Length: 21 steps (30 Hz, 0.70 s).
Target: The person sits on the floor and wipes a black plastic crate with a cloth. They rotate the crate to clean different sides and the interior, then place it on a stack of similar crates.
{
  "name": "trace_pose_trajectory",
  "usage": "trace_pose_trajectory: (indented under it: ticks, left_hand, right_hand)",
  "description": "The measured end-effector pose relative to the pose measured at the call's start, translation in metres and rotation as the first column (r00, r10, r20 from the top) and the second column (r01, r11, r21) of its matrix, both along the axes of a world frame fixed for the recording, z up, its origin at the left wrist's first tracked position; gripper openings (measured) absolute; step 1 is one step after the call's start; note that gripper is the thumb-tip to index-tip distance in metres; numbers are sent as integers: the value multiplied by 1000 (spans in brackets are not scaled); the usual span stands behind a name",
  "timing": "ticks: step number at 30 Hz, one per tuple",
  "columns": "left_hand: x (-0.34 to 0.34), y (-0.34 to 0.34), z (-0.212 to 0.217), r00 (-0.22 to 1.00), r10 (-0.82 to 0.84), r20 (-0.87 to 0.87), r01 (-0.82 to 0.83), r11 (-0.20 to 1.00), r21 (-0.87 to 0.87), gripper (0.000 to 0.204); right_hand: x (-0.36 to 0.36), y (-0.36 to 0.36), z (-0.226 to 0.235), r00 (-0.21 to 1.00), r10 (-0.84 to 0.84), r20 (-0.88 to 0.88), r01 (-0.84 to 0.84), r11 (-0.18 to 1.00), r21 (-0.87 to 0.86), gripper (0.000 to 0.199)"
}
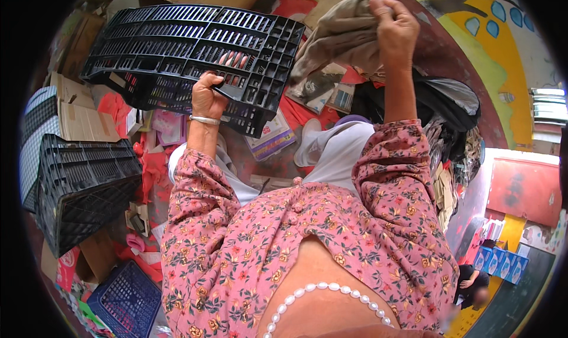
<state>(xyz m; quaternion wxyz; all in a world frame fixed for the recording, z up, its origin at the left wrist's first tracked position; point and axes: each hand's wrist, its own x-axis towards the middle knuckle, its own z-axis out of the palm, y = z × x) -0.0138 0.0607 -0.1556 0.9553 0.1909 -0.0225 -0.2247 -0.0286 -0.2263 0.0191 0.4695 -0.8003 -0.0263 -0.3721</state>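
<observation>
A black slatted plastic crate is held up in front of me, tilted, with its side toward me. My left hand is closed round its near rim, the thumb lying over the edge. To the right, my right hand pinches a crumpled beige-brown cloth at its upper end, so that it hangs down beside the crate's right end. Whether the cloth touches the crate I cannot tell. Through the slats show some pinkish striped pieces, too small to name.
A second black crate stands at the left, near cardboard and a blue basket. Red scraps and a purple-white box lie on the floor by my feet. Dark bags are heaped at the right; a person is at the lower right.
</observation>
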Motion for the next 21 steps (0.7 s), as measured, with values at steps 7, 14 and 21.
trace_pose_trajectory:
  ticks: [7, 14, 21]
  left_hand:
    - [1, -1, -3, 1000, -19, 16, 19, 999, -42, 58]
    - [2, -6, 1, 999, -35, 4, 35, 997, -62, 61]
    - [4, -6, -21, 991, 95, -100, -86, 993, 86, 17]
  right_hand:
    - [32, 35, 53, 935, 291, 203, -354, 808, 471, 11]
    - [41, 59, 53, 762, 628, 160, -482, 383, 788, 18]
    - [33, 45, -54, 664, 363, -654, -365, 920, 141, 19]
